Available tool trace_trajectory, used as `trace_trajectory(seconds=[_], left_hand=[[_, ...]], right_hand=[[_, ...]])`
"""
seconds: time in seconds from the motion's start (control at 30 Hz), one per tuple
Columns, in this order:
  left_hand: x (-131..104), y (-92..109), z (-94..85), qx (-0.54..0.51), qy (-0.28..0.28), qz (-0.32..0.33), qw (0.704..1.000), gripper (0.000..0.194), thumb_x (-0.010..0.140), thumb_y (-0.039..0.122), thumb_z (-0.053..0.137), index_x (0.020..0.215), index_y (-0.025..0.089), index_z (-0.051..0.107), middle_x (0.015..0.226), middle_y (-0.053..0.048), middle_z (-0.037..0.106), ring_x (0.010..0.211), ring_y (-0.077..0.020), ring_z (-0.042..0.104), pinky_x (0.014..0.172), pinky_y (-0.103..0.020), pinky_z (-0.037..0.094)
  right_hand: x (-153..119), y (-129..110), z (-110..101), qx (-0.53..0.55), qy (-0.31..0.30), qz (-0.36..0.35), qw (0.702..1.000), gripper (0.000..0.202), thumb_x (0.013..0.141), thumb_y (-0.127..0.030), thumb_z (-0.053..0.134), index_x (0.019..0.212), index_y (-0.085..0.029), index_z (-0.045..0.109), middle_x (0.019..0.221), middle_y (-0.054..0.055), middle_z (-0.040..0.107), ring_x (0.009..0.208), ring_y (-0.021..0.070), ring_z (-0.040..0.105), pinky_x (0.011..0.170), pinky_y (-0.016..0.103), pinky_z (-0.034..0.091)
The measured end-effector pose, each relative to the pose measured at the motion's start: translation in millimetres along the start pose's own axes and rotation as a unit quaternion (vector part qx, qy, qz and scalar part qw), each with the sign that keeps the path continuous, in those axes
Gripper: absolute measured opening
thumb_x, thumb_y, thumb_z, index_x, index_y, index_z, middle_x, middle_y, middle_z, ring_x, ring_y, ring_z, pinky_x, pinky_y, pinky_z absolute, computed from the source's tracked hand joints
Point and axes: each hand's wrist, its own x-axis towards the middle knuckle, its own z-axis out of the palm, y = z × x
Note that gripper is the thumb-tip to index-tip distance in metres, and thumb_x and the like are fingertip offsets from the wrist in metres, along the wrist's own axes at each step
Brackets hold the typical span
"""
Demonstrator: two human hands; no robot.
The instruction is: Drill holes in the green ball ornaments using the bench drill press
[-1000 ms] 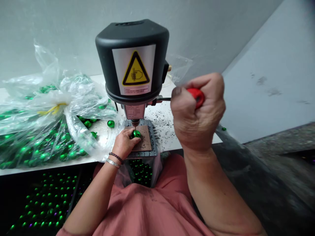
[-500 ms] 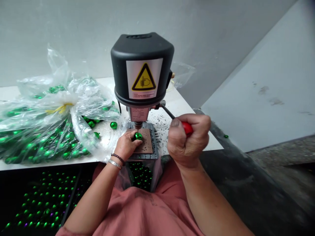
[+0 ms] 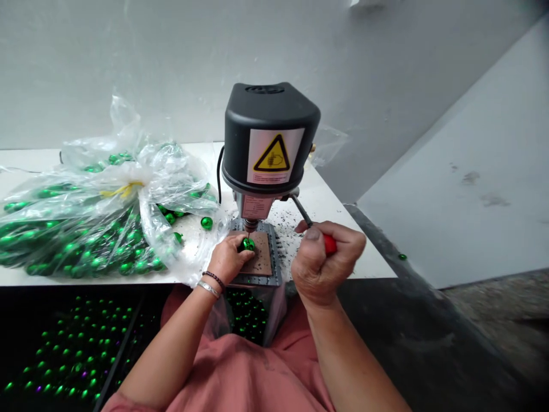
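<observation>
A shiny green ball rests on the brown board at the base of a small drill press. Thumb and fingers of my left hand pinch the ball at its left and front. The thin drill bit points down at the top of the ball; whether it has entered the ball I cannot tell. My right hand is wrapped round the red knob of the press lever, to the right of the machine.
A tied clear plastic bag of green balls covers the table's left part. One loose ball lies beside it. Dark shavings surround the press base. More green balls show below the table, and another lies at the right.
The view has shifted, so the press and bag appear farther right and a little lower. Both hands keep their holds on the ball and the knob.
</observation>
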Motion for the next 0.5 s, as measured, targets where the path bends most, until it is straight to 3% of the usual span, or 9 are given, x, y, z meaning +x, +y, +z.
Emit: trace_trajectory(seconds=[0.13,0.23,0.37,0.5], left_hand=[[-1.1,-0.6,-0.6,-0.005,0.000,0.006,1.000,0.033,0.073,0.030,0.063,0.105,0.022,0.064,0.110,-0.005,0.065,0.101,-0.0191,0.059,0.091,-0.029,0.043],[-1.6,-0.9,-0.5,-0.005,0.002,0.006,1.000,0.033,0.073,0.031,0.063,0.105,0.023,0.063,0.106,-0.005,0.066,0.098,-0.0190,0.060,0.087,-0.029,0.044],[-2.3,2.7,-0.8,0.012,0.017,0.002,1.000,0.029,0.072,0.031,0.061,0.099,0.020,0.064,0.096,-0.005,0.068,0.089,-0.0184,0.061,0.080,-0.028,0.044],[-14.0,9.4,-11.3,0.018,0.000,-0.021,1.000,0.024,0.073,0.032,0.057,0.089,0.016,0.065,0.083,-0.004,0.067,0.076,-0.0165,0.059,0.070,-0.026,0.043]], right_hand=[[-10.8,4.9,-0.5,0.011,-0.029,-0.001,1.000,0.004,0.078,-0.014,0.045,0.080,-0.018,0.043,0.064,-0.005,0.047,0.060,0.0067,0.053,0.057,0.022,0.044],[-3.9,1.5,0.7,0.003,-0.008,-0.005,1.000,0.004,0.079,-0.016,0.045,0.081,-0.018,0.043,0.065,-0.005,0.047,0.058,0.0058,0.050,0.057,0.022,0.043],[43.0,-16.5,8.4,-0.061,0.054,0.008,0.997,0.006,0.080,-0.020,0.049,0.076,-0.017,0.045,0.066,-0.004,0.045,0.057,0.0041,0.044,0.055,0.020,0.036],[91.4,-29.4,17.1,-0.065,-0.003,0.100,0.993,0.016,0.080,-0.023,0.048,0.069,-0.017,0.040,0.058,-0.007,0.038,0.053,0.0021,0.034,0.054,0.019,0.031]])
